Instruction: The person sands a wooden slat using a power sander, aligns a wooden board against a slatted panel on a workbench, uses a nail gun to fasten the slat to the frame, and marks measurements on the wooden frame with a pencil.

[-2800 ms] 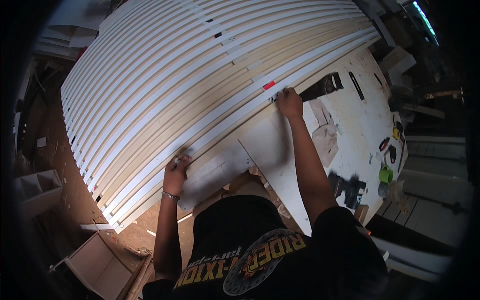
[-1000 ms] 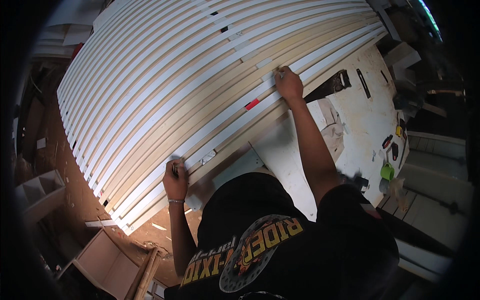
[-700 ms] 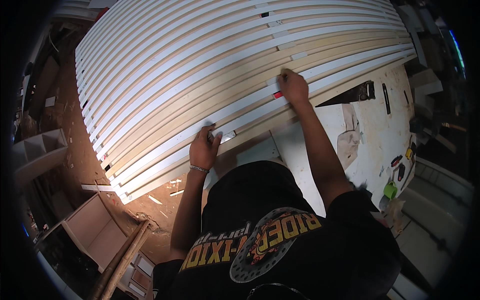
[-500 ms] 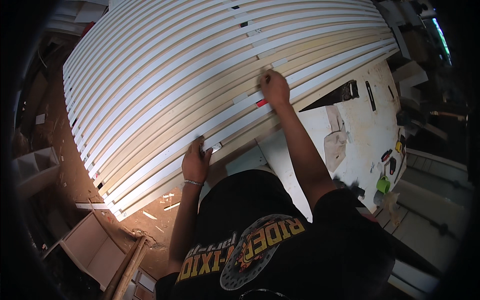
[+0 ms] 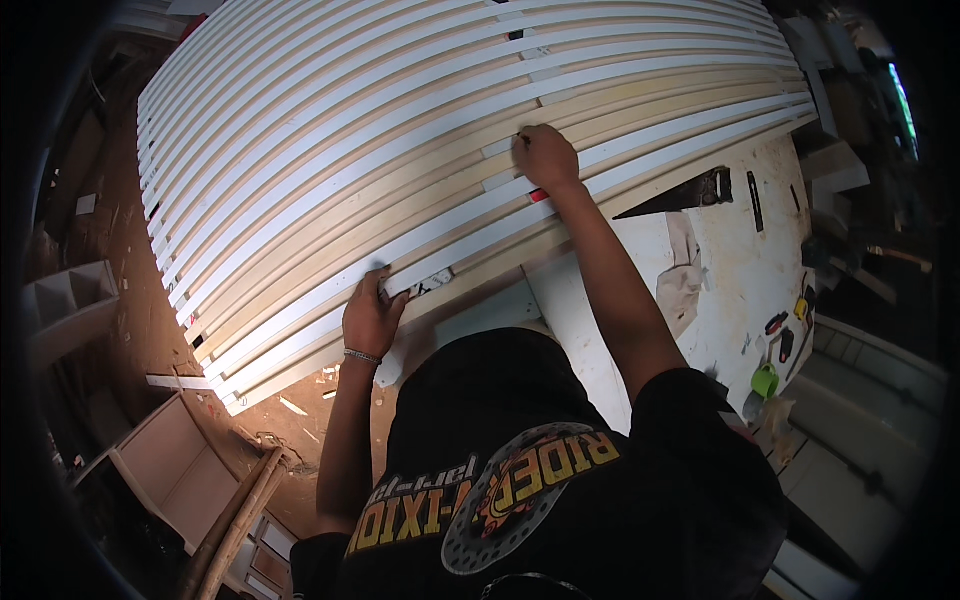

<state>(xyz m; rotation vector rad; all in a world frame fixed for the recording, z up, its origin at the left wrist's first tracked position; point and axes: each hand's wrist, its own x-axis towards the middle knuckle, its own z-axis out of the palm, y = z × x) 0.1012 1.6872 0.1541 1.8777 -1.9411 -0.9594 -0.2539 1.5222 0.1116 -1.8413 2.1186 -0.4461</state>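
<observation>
Nearest: black printed T-shirt (image 5: pixel 520 480) fills the lower frame, both forearms reaching up from it.

Left hand (image 5: pixel 372 318), bracelet at the wrist, sits on the near edge of the white strip (image 5: pixel 470 245); its fingers (image 5: pixel 378 282) curl over that edge, pinching it. Looks like it's there to pin the near end so the strip can't slide.

Right hand (image 5: pixel 545 158) is farther along the same strip, palm down, fingers bent and pressing on the surface. Can't tell whether it actually grips anything. A small red mark (image 5: pixel 538 196) shows just under the wrist.

The strip is one of the nearest in a big stack of long white and pale wood slats (image 5: pixel 420 130), laid side by side and overhanging the tabletop (image 5: pixel 740 270) to the left, probably because they're much longer than it.

Right side of the tabletop: handsaw (image 5: pixel 690 192), a dark narrow tool (image 5: pixel 756 200), a cloth scrap (image 5: pixel 684 275), a green cup (image 5: pixel 765 380).

Lower left, on the floor: an open wooden box (image 5: pixel 180 470) and offcuts.
</observation>
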